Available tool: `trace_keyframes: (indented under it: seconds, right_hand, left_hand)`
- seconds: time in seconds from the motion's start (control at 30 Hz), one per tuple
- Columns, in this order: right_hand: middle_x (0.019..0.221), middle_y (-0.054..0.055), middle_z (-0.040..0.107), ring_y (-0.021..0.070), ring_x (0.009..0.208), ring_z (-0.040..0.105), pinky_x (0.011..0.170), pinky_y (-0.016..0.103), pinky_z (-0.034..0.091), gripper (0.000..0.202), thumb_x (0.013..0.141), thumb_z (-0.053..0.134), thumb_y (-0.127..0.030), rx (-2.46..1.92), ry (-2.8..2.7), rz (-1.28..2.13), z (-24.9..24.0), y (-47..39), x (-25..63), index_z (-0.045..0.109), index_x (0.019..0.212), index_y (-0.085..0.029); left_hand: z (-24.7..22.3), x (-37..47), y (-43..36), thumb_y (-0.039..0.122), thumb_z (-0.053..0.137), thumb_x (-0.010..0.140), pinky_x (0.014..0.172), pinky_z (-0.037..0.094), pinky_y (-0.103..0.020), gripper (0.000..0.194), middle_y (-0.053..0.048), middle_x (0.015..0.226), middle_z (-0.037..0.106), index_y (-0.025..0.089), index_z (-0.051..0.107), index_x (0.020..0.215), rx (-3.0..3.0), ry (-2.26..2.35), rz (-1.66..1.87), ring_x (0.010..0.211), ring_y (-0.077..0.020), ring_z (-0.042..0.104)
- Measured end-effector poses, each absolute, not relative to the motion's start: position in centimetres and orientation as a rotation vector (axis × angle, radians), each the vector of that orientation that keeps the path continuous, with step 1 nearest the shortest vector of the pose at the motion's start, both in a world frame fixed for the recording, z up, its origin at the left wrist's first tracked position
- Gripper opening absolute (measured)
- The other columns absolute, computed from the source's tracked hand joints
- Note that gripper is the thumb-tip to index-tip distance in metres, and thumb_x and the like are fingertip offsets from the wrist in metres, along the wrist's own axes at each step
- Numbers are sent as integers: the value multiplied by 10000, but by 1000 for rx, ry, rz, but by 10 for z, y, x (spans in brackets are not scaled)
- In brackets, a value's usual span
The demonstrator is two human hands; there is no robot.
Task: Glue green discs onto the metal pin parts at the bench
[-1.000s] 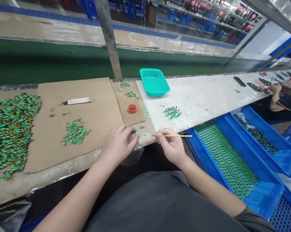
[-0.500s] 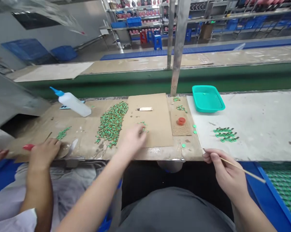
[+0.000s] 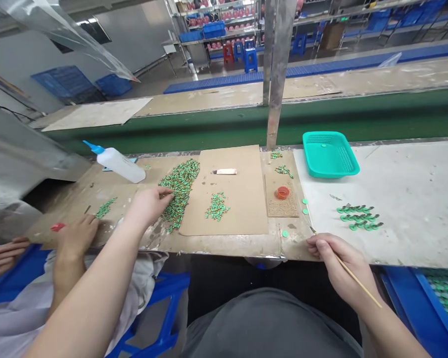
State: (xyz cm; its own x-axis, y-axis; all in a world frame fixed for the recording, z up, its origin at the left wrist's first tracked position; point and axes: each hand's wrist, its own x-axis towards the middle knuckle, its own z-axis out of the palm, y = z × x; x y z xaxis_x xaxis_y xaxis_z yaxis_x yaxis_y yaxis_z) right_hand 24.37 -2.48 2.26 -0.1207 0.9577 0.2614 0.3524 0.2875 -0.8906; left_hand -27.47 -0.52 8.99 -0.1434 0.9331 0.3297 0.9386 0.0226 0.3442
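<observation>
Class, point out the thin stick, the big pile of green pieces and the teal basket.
thin stick (image 3: 358,281), head view, mid-shaft
big pile of green pieces (image 3: 181,186), head view, pile's middle
teal basket (image 3: 311,171), head view, front rim

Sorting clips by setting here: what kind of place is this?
Most likely a factory assembly line for small parts. A long workbench runs beside a green conveyor belt, heaps of tiny green pieces lie on cardboard, and a co-worker's hand works alongside.

Green-and-gold pieces (image 3: 179,191) on brown cardboard (image 3: 233,199), teal basket (image 3: 330,154), orange cap (image 3: 282,192)
</observation>
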Motion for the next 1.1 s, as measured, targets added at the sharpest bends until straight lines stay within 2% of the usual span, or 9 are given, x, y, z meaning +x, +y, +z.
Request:
trace_keyframes:
  seconds: [0.07,0.23,0.3,0.4,0.57,0.7,0.93,1.0,1.1]
  right_hand:
    - [851,91,880,223,690,844,676,295,746,475,1128,688,-616,-1241,-1605,881,23,-24,243,901,917,-247]
    - [894,93,895,235,790,873,767,338,759,366,1071,772,-552,-1246,-1490,1078,32,-26,221,898,963,-226]
    - [974,82,908,227,836,872,784,341,748,227,1008,842,-448,-1197,-1452,1260,38,-26,206,896,1025,-228]
    - [1028,63,904,207,908,869,845,337,735,253,950,898,-387,-1009,-1312,1570,47,-28,189,875,1150,-235]
    - [935,18,848,155,822,786,809,305,682,226,887,956,-324,-904,-1153,1735,57,-33,186,837,1057,-234]
    - [891,12,828,146,769,754,749,292,658,180,935,911,-367,-924,-1141,1700,57,-35,190,817,1009,-233]
    - [855,23,813,146,739,732,724,274,641,76,985,832,-235,-875,-1515,1240,51,-43,203,808,914,-224]
    - [817,19,794,144,713,700,705,276,612,92,984,838,-251,-917,-1513,1269,49,-49,204,808,902,-220]
    - [793,13,776,141,698,684,681,271,591,215,958,898,-377,-1036,-1234,1611,46,-60,200,790,872,-212]
  left_hand:
    - [99,-265,-6,555,691,1059,501,442,-234,371,96,606,682,242,850,939,-2033,-2285,-800,523,-105,586]
    - [94,-179,-19,618,777,989,651,658,-313,346,45,884,867,285,855,1039,-2194,-2269,-1085,736,-188,778]
    - [88,-131,-30,526,801,1025,780,699,-327,215,19,980,879,318,857,1017,-2328,-2202,-1205,864,-195,816]
    - [86,-73,-45,343,807,1042,843,668,-281,53,28,1003,857,345,860,1041,-2661,-1922,-1407,904,-163,811]
    - [85,-37,-48,173,794,1037,824,629,-200,214,58,1007,836,363,841,1121,-2816,-1726,-1580,868,-107,790]
    - [77,-32,-47,194,805,1026,799,633,-184,189,54,969,831,364,857,1088,-2797,-1801,-1643,834,-109,784]
    - [60,-26,-61,285,834,1019,775,647,-155,102,63,972,867,371,881,1050,-2795,-1958,-1597,843,-113,820]
    - [55,-24,-68,301,832,1028,787,651,-151,112,69,978,871,387,887,1072,-2811,-1961,-1569,844,-107,822]
    - [49,-16,-79,316,843,1029,819,669,-155,150,69,1027,882,415,900,1127,-2678,-2075,-1688,855,-104,832]
